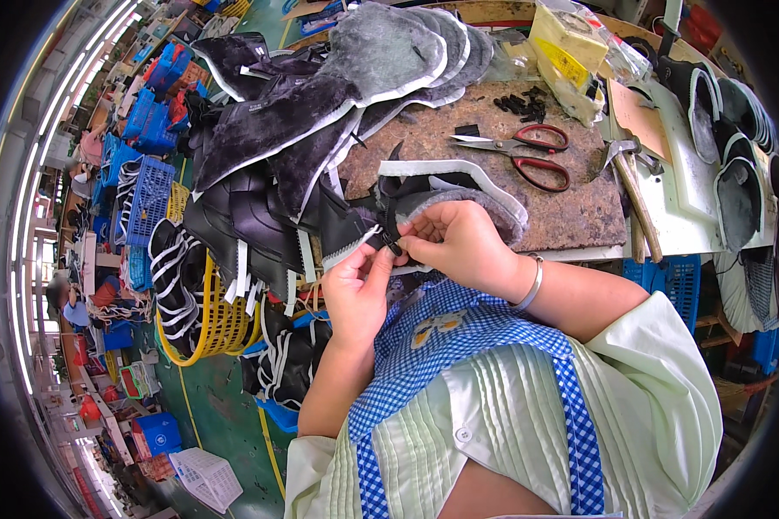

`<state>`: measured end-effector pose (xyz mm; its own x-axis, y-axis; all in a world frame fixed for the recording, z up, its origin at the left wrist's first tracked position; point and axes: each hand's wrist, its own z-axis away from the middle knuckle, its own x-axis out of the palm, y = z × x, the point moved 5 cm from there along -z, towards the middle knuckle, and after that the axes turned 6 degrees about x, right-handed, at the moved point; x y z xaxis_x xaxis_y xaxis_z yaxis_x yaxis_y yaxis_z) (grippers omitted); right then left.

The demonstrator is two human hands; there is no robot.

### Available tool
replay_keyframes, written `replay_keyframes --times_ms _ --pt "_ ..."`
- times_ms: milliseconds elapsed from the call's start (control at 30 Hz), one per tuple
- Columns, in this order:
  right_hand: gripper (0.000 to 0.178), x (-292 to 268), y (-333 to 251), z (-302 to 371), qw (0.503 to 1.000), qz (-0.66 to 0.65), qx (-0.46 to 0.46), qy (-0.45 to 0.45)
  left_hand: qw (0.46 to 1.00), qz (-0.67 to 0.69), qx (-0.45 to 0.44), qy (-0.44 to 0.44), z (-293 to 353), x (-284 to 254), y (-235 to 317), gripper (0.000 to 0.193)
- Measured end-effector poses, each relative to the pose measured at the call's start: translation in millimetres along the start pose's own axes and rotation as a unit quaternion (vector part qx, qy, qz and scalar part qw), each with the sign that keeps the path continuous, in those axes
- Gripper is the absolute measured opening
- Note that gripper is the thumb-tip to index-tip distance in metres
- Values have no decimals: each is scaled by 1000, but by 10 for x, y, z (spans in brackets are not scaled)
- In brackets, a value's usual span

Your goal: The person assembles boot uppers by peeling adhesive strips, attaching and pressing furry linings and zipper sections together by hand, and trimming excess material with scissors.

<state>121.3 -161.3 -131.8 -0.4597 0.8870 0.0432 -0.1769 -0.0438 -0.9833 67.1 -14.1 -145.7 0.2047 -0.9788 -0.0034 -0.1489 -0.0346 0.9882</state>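
Note:
A black boot upper (420, 183) with grey fur lining and white edging lies at the table's near edge, under my hands. A dark zipper (389, 227) with white stitching beside it runs down to my fingertips. My left hand (357, 290) is closed, thumb and forefinger pinching the upper by the zipper's lower end. Opposite it, my right hand (463, 246) is also closed, its fingertips pinched on the zipper. The small part between the fingertips is mostly hidden. Red-handled scissors (528, 149) rest beyond my right hand, blades parted.
Fur-lined uppers (389, 54) are heaped at the far left, several hanging over the edge. Small black pieces (525, 105) lie behind the scissors. At right are a wooden-handled hammer (637, 203) and more uppers (740, 195). A yellow basket (221, 316) stands below left.

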Motion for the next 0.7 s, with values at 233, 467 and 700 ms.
replay_keyframes --times_ms 233,467,700 --pt "23 79 -502 434 692 548 -469 18 953 -227 187 -72 5 114 203 8" --pt "14 -129 -507 -253 851 437 -282 -75 982 -98 -51 -155 135 184 -76 5" --pt "12 125 -393 -577 854 413 -281 -144 969 -176 40 -168 245 -91 -129 7"
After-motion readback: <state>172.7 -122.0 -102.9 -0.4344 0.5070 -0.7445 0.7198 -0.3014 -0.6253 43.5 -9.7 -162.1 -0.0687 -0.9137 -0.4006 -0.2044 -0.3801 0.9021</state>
